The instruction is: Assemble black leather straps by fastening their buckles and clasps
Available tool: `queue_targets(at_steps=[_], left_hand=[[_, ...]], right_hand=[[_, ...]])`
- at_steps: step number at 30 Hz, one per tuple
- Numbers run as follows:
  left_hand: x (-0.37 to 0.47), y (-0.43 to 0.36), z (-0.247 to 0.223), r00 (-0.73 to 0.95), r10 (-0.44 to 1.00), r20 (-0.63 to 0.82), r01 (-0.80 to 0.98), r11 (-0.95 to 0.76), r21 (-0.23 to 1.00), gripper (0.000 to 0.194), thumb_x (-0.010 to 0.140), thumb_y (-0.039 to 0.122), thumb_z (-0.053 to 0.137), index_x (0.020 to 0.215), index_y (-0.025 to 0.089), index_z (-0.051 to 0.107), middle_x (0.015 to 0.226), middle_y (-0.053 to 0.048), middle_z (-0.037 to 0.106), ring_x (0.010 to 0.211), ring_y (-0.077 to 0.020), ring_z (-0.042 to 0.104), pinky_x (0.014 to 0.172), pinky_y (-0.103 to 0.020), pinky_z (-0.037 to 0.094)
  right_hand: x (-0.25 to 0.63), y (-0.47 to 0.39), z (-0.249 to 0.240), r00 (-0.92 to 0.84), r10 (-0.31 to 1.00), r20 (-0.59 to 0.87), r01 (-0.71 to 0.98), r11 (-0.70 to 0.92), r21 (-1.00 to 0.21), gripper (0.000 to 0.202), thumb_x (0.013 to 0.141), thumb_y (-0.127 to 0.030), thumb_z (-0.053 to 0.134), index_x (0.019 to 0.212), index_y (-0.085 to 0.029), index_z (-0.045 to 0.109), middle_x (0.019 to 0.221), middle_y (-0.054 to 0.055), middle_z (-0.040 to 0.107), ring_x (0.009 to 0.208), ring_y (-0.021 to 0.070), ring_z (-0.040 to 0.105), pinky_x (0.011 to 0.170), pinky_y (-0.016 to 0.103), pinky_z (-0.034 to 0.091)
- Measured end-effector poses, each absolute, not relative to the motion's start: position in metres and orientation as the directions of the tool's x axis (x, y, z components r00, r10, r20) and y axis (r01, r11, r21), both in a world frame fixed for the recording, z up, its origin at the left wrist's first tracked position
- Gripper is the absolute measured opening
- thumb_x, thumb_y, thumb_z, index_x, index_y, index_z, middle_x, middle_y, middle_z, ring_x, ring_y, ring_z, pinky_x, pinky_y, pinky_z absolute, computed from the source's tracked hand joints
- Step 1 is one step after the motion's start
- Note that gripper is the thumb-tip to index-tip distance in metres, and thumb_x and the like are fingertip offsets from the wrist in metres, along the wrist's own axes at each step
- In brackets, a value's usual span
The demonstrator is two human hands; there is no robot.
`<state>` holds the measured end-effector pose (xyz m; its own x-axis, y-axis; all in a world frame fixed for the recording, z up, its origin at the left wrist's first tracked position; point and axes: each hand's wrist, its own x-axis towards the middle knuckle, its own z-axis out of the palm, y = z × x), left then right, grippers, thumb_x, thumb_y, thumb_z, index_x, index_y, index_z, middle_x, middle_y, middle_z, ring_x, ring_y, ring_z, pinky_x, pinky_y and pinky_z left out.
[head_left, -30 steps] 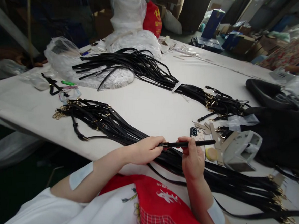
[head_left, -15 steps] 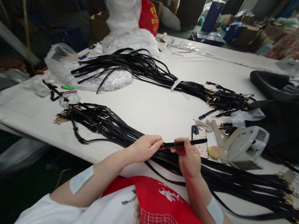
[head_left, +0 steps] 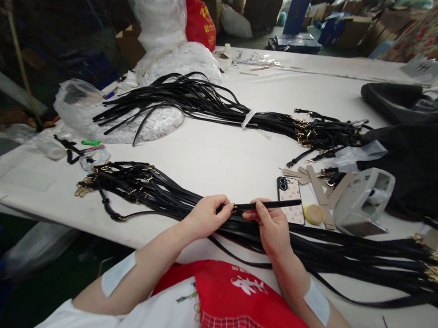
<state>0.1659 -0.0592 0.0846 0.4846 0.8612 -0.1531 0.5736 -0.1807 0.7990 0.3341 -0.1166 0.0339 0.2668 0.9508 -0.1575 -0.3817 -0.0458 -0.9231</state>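
My left hand (head_left: 209, 216) is pinching, thumb against fingertips, a narrow, flat, black leather-like strap (head_left: 288, 204) just beside its small gold-coloured metal fitting (head_left: 235, 208). My right hand (head_left: 275, 232) is gripping the same strap further along, its thumb and fingers nearly closed. Compared with half a second ago, my right fingers are sitting nearer my left hand — more of the strap's straight tip is now projecting beyond them — which suggests that the handling is centring on the fitting. The strap is extending roughly level above a long bundle of black straps with gold-coloured clasps (head_left: 335, 248), its tip crossing in front of a pale, patterned phone (head_left: 291, 191) on the white table (head_left: 218, 154). A second, tied bundle of black straps (head_left: 275, 121) is lying beyond.
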Motion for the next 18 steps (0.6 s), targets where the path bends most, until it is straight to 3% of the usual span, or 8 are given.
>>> queue_targets(at_steps=[7,15,18], left_hand=[[0.172,-0.058,0.085,0.464,0.872,-0.155,0.628,-0.201,0.752,0.027,0.086,0.031,0.048,0.065,0.017,0.058,0.056,0.005,0.049,0.054,-0.0101,0.041,0.053,-0.022,0.030],[0.182,-0.067,0.090,0.410,0.903,-0.130,0.764,-0.263,0.589,0.020,0.085,0.029,0.052,0.070,0.018,0.060,0.059,0.001,0.057,0.054,-0.0128,0.048,0.053,-0.024,0.029],[0.184,-0.070,0.091,0.445,0.887,-0.121,0.755,-0.299,0.584,0.022,0.088,0.029,0.049,0.071,0.019,0.058,0.062,0.000,0.059,0.055,-0.0137,0.050,0.054,-0.025,0.031]], right_hand=[[0.336,-0.119,0.034,0.273,0.954,-0.127,-0.345,-0.026,-0.938,0.024,0.087,-0.041,0.066,0.092,-0.018,0.066,0.068,0.001,0.073,0.060,0.0170,0.071,0.060,0.029,0.059],[0.333,-0.126,0.041,0.254,0.967,0.000,-0.088,0.024,-0.996,0.020,0.090,-0.038,0.061,0.089,-0.020,0.067,0.074,0.003,0.074,0.064,0.0188,0.070,0.066,0.033,0.059],[0.334,-0.127,0.042,0.257,0.965,0.043,-0.040,0.055,-0.998,0.018,0.091,-0.035,0.058,0.089,-0.020,0.068,0.079,0.003,0.074,0.070,0.0188,0.069,0.071,0.034,0.057]])
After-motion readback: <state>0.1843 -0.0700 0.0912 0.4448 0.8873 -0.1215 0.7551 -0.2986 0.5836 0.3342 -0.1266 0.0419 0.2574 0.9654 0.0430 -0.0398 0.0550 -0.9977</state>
